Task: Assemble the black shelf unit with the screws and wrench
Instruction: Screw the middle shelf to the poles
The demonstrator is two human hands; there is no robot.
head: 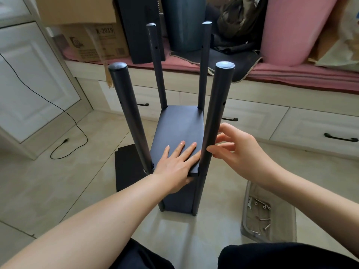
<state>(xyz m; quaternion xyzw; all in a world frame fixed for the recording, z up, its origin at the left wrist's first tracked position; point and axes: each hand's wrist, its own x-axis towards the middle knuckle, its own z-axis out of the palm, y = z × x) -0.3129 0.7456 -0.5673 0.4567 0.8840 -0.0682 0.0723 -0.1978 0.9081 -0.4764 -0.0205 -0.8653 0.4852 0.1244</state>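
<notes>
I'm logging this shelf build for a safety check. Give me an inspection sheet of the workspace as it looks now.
Surface: glossy beige tiled floor.
Job's things: black shelf unit with four round poles upright; flat black shelf panel on the floor behind it; loose silver screws in a clear plastic bag.
Clutter: cardboard boxes, pink rolled mat on the bench.
Grippers: left hand pressing flat on the shelf board, thumb under its edge; right hand fingertips touching the near right pole.
Cables: black cord trailing across the floor.
Surroundings: white cabinet drawers.
</notes>
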